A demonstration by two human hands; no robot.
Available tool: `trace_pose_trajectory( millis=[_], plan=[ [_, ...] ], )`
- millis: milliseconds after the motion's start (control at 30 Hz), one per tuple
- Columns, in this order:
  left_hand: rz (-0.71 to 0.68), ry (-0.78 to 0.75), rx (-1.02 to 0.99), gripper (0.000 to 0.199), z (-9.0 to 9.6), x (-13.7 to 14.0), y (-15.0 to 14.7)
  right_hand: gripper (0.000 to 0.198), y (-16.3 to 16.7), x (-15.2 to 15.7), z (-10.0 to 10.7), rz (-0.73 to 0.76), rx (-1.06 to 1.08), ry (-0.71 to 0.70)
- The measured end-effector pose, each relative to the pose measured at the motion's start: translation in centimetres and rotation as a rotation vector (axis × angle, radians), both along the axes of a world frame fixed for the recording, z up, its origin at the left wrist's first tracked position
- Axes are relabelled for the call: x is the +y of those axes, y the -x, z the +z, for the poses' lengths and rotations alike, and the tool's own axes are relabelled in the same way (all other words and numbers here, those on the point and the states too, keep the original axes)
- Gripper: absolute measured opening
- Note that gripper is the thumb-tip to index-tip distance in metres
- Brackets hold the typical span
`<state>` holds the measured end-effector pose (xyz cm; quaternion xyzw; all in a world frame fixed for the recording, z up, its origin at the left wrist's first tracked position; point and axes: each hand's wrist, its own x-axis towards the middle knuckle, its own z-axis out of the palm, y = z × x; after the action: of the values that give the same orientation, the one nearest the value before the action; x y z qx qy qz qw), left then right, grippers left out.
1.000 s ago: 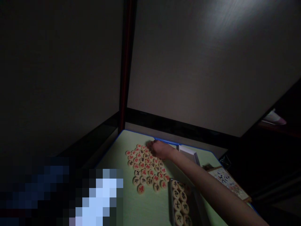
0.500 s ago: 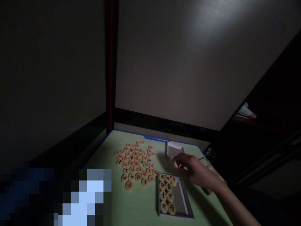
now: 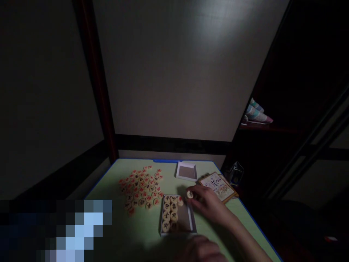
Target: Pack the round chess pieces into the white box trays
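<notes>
My right hand (image 3: 208, 203) reaches in from the lower right. Its thumb and fingers pinch a round wooden xiangqi piece (image 3: 190, 194), marked face showing, above the far right corner of a shallow box (image 3: 186, 218). Two columns of black-marked pieces (image 3: 166, 216) lie in the box's left half, with a red-marked piece (image 3: 180, 200) beside them at the far end. My left hand (image 3: 203, 249) is at the bottom edge, close to the box's near side, dark and blurred. Its knuckles show, but its fingertips are hidden.
Many loose red- and black-marked pieces (image 3: 141, 189) are spread over the left of the green table (image 3: 136, 236). A second shallow box part (image 3: 187, 171) stands at the back. A picture-covered board or case (image 3: 218, 186) lies at the right edge. Beyond stands a wall (image 3: 169, 80).
The view has turned right, shifting the table left. My right hand has come nearer the box and turned, so the piece's marked face shows. My left hand has entered at the bottom.
</notes>
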<state>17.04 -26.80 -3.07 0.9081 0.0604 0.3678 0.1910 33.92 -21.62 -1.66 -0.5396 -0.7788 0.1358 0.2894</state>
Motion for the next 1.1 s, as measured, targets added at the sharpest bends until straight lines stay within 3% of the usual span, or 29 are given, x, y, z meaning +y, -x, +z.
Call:
trace_pose_trajectory(
  millis=[67, 133, 167, 200, 267, 333, 400, 567, 733, 933, 1100],
  plan=[
    [0.23, 0.076, -0.067, 0.027, 0.9, 2.7, 0.5, 0.023, 0.0, 0.1, -0.2, -0.031, 0.054, -0.119],
    [0.531, 0.324, -0.215, 0.029, 1.5, 5.8, 1.0, 0.024, 0.4, 0.2, -0.6, -0.052, 0.112, -0.252],
    [0.562, 0.491, -0.26, 0.028, 1.7, 7.2, 1.2, 0.024, 0.7, 0.3, -0.9, -0.071, 0.14, -0.32],
    [0.519, 0.695, -0.3, 0.029, 1.7, 8.5, 1.2, 0.024, 1.1, 0.3, -1.3, -0.094, 0.162, -0.382],
    [0.304, 1.091, -0.332, 0.037, 1.4, 10.3, 1.2, 0.024, 1.8, 0.4, -2.0, -0.136, 0.186, -0.466],
    [0.089, 1.309, -0.324, 0.054, 0.8, 11.1, 1.0, 0.025, 2.4, 0.5, -2.8, -0.138, 0.181, -0.49],
    [0.0, 1.37, -0.332, 0.064, 0.2, 11.2, 1.1, 0.025, 2.7, 0.5, -3.2, -0.113, 0.161, -0.477],
    [0.048, 1.418, -0.389, 0.065, -1.0, 11.3, 1.7, 0.022, 2.6, 0.4, -2.9, -0.147, 0.171, -0.39],
    [0.057, 1.417, -0.392, 0.054, -1.8, 11.9, 1.8, 0.019, 2.5, 0.3, -2.4, -0.077, 0.137, -0.477],
    [0.087, 1.437, -0.289, 0.024, -1.2, 11.3, 2.0, 0.023, 2.8, 0.4, -2.5, 0.015, 0.045, -0.497],
    [0.18, 1.509, -0.259, 0.024, -0.1, 10.5, 2.4, 0.025, 3.1, 0.2, -2.3, 0.086, -0.084, -0.441]
  ],
)
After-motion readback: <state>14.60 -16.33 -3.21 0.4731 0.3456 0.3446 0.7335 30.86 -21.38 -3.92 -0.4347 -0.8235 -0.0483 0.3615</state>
